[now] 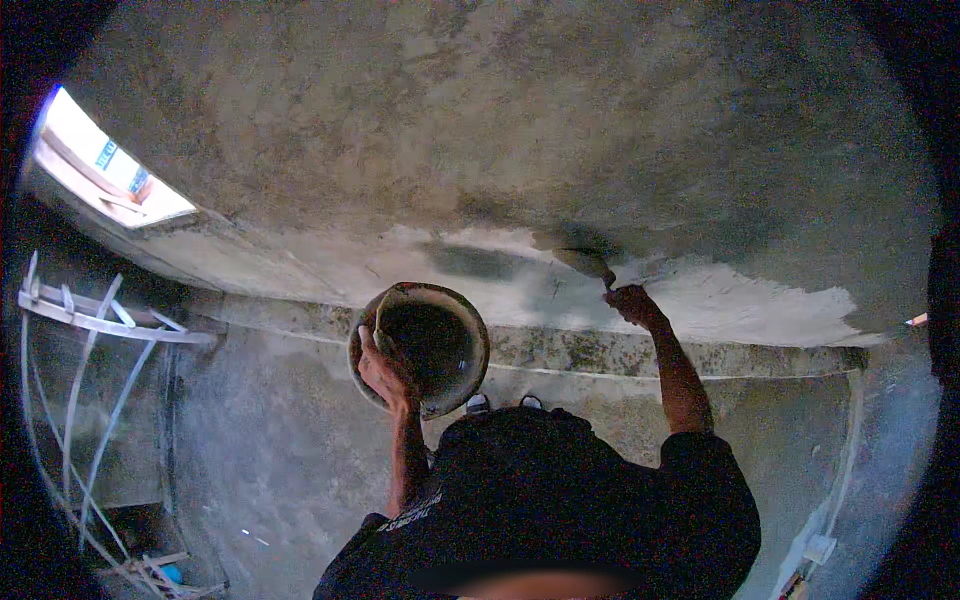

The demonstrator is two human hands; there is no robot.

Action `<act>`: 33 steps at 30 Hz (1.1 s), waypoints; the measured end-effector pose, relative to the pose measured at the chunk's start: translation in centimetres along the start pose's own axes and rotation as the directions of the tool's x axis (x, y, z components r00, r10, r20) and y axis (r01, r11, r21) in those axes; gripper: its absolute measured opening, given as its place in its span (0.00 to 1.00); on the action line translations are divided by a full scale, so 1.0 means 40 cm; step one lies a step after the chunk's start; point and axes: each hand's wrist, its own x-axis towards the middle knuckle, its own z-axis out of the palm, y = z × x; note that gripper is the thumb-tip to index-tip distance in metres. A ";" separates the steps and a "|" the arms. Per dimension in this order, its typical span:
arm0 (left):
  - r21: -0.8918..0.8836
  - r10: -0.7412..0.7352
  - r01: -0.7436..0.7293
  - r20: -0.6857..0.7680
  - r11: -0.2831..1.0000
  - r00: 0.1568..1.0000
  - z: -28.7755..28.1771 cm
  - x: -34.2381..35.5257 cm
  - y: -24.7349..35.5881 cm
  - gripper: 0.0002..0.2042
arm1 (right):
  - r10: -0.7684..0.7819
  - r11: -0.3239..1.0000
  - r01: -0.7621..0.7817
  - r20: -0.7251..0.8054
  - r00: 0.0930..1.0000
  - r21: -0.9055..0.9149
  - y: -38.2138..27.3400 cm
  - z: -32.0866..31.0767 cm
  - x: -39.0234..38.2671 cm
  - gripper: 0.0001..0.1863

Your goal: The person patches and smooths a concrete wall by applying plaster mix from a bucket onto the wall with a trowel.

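Observation:
My left hand (385, 370) grips the rim of a round, worn bucket (475, 355) held out before me; its inside is dark, and I cannot make out the contents. My right hand (632, 305) holds a trowel (585, 260) by its handle, the blade against the lower part of the grey wall (500, 120). A pale, uneven band of wet-looking coating (750, 300) runs along that part of the wall, with darker patches around the blade.
A bright window opening (110, 160) is at the upper left. A wooden frame with crossed poles (110, 320) stands at the left. A ledge (570, 350) runs along the wall's foot above the concrete floor (250, 450), where my feet show. Small objects (815, 550) lie at the lower right.

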 end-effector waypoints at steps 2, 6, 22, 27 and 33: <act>-0.015 0.060 -0.060 -0.052 0.998 0.997 0.009 -0.001 0.005 0.25 | -0.169 0.963 0.154 -0.052 0.984 -0.220 0.015 0.019 -0.002 0.16; 0.132 -0.037 0.033 0.030 0.991 0.999 0.009 -0.011 0.050 0.26 | -0.422 0.835 0.340 -0.106 0.900 -0.432 0.017 0.037 0.004 0.11; 0.046 -0.069 0.066 0.062 0.997 0.996 0.020 -0.021 0.063 0.24 | -0.467 0.578 0.007 -0.323 0.824 -0.816 0.072 0.072 0.015 0.10; 0.122 -0.117 0.106 0.094 0.987 0.989 -0.017 0.009 0.017 0.25 | -0.448 0.660 0.040 -0.350 0.823 -0.750 0.013 0.049 -0.006 0.09; 0.187 0.007 -0.034 0.145 0.982 0.989 0.018 -0.027 0.063 0.26 | -0.407 0.664 -0.034 -0.399 0.822 -0.747 -0.021 0.051 0.045 0.15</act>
